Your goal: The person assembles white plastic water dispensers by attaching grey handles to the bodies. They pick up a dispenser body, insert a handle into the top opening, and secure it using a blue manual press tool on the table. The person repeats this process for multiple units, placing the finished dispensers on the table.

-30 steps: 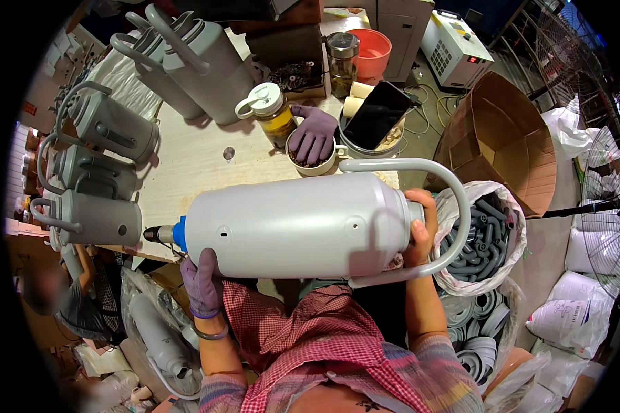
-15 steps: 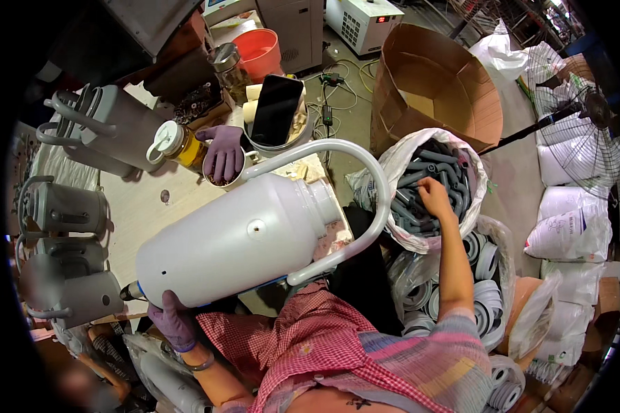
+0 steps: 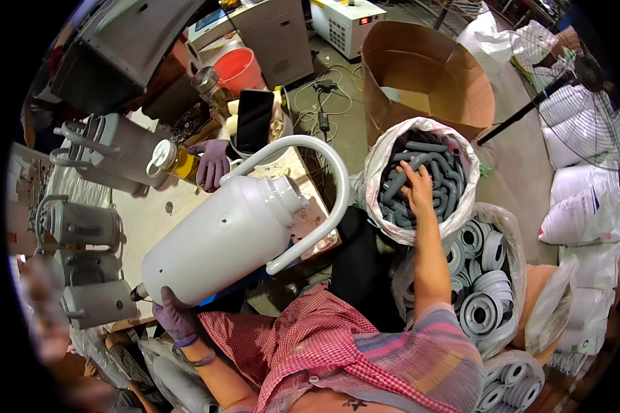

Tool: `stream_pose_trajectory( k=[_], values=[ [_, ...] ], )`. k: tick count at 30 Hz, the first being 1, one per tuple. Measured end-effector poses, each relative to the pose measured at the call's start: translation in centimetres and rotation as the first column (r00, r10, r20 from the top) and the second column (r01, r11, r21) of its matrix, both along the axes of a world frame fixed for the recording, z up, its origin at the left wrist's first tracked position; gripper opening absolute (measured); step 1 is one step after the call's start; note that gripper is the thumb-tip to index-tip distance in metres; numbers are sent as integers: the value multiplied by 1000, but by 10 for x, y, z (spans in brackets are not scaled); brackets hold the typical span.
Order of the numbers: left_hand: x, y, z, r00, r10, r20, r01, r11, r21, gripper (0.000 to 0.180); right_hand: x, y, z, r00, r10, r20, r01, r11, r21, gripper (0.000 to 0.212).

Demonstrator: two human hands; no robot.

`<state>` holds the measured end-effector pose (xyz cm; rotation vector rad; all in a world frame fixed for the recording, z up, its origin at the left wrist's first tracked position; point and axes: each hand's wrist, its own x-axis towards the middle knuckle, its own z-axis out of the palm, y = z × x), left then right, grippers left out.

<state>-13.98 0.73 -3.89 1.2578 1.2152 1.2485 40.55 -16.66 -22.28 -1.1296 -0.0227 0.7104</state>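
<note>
1. We have the bare right hand point(image 3: 418, 187) reaching among dark grey curved tubes point(image 3: 395, 186), its fingers loosely apart and touching them; we see none lifted clear of the heap.
2. Our gloved left hand point(image 3: 174, 321) is at the base end of a grey bottle point(image 3: 210, 241), thumb up against its side. The other fingers go underneath, so we cannot tell how tightly they close or what else they hold.
3. The bottle lies tilted between lap and table point(image 3: 141, 241), base toward the lower left and neck up to the right. A tool's dark tip point(image 3: 139, 293) pokes out beside the base.
4. As for what is done, a large loop handle point(image 3: 341, 172) arches past the neck, its far end meeting the shoulder; how the near end joins we cannot make out.
5. As for what is left, we judge the bottle unfinished: the neck has no lid, and the side facing us shows two small holes with nothing fitted over them.
6. Farther out, more grey containers point(image 3: 84, 224) stand at the table's left, most with loop handles; their fittings are too small to compare surely.
7. At our right, the white bag point(image 3: 375, 182) of tubes remains well filled, with pale ring parts point(image 3: 492, 283) bagged just below.
</note>
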Motion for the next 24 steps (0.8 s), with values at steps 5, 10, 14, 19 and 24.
stream_pose_trajectory(
  k=[5,10,14,19,24],
  values=[
    [10,6,-1,998,-20,-56,21,1000,22,52,-4,-72,52,775,280,566,-113,943,-313,48],
    [5,7,-5,998,-29,-61,32,999,44,53,-24,-93,94,369,336,867,44,925,-377,33],
    [-3,13,-10,999,-40,-32,41,999,29,52,-28,-100,106,298,341,892,3,934,-358,33],
    [-11,16,-17,997,-54,57,52,998,35,50,-27,-95,111,544,254,800,61,939,-340,38],
    [0,19,-15,999,-21,36,20,1000,11,53,61,-118,77,765,429,481,-70,797,-600,36]
  ],
)
